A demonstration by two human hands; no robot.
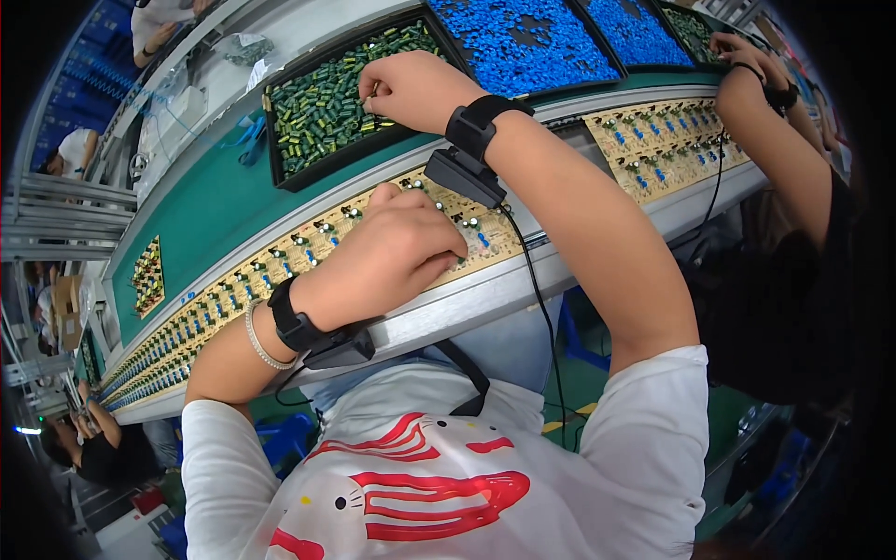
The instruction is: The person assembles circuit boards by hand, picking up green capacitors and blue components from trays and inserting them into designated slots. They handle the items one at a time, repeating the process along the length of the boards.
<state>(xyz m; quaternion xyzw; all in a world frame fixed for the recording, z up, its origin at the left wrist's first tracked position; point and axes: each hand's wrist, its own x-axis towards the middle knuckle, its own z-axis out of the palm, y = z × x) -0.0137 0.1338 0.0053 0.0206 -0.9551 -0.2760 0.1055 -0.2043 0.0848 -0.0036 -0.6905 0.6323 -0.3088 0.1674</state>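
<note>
My right hand reaches over a black tray filled with small green cylindrical components, which look like capacitors. Its thumb and fingertips are pinched together among them; whatever sits between them is hidden. My left hand rests low over a tan circuit board, fingers curled down and closed near its surface. The back of that hand hides its fingertips, so I cannot make out what they grip. Blue and green parts with silver-topped cylinders stand on the board around it.
Trays of blue components stand to the right of the green ones. More populated boards line the metal rail. A small board lies on the green mat. A co-worker's hand is at the far right. Wrist-device cables hang down.
</note>
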